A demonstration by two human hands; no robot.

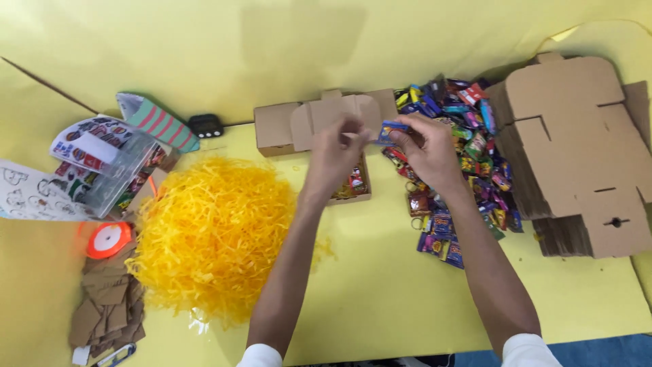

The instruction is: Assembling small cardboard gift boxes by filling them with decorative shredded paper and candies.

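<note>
My left hand and my right hand are raised over a small open cardboard box on the yellow table. Between their fingertips they pinch a small blue candy packet, each hand at one end of it. The box holds a few wrapped sweets and is partly hidden by my left hand. Behind it stands a closed cardboard box with its flaps up. A heap of colourful wrapped candies lies just right of my right hand.
A big mound of yellow shredded paper fills the left middle. Flat cardboard box blanks are stacked at right. At left are a clear plastic container of stickers, an orange tape roll, brown card tags and a black timer.
</note>
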